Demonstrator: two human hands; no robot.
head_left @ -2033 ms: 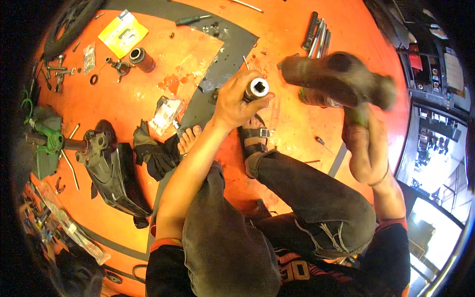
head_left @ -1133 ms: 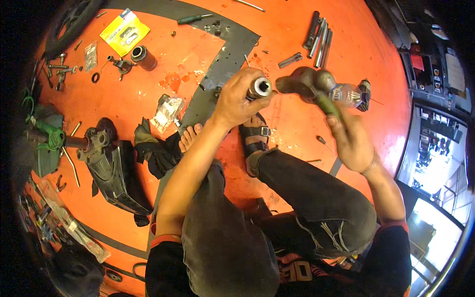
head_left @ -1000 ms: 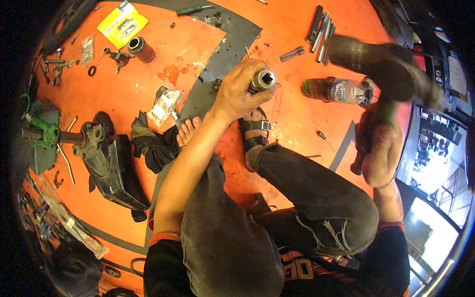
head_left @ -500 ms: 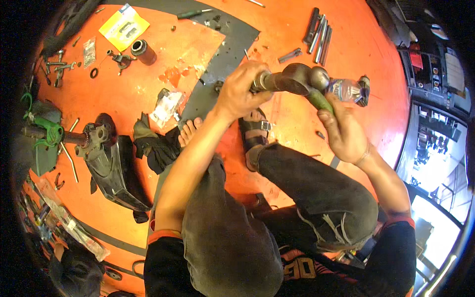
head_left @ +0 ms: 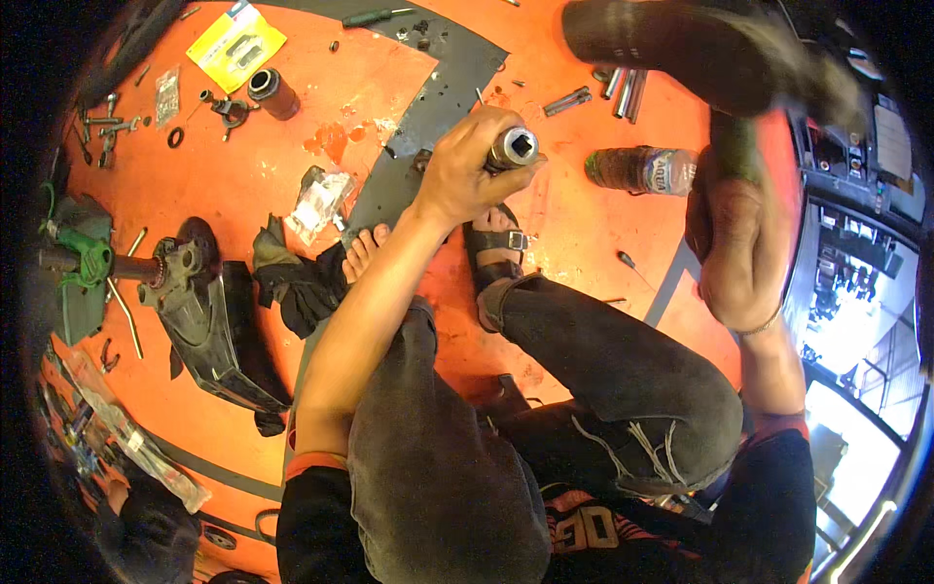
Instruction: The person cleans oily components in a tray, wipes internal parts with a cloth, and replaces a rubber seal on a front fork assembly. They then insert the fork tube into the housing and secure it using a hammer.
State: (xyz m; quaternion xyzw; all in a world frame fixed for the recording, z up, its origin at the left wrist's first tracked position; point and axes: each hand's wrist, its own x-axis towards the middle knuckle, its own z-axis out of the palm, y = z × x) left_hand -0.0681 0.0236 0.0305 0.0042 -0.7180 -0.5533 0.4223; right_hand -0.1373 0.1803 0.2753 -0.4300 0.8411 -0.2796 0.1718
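My left hand (head_left: 457,175) is wrapped round a metal socket (head_left: 514,146), its square drive hole facing up toward me. The lower part of the socket is hidden by my fingers. Off to the right, my right hand (head_left: 741,253) grips the green handle of a ball-peen hammer (head_left: 671,44). The hammer's dark head is large in the picture and smeared by motion, well away from the socket. Between the two hands a clear plastic bottle (head_left: 642,171) lies on its side on the floor.
Metal rods (head_left: 625,94) lie beyond the bottle. Far left are a yellow packet (head_left: 235,46), a black cylinder (head_left: 274,94) and a screwdriver (head_left: 377,18). A dark fender-like part (head_left: 219,326) sits at left beside a green stand (head_left: 89,255) and a black rag (head_left: 297,282). My sandalled foot (head_left: 498,248) is below.
The hammer has swung up and right, away from the socket, along with my right hand. The socket now tips its square hole toward me. The bottle, earlier partly covered, is in plain view.
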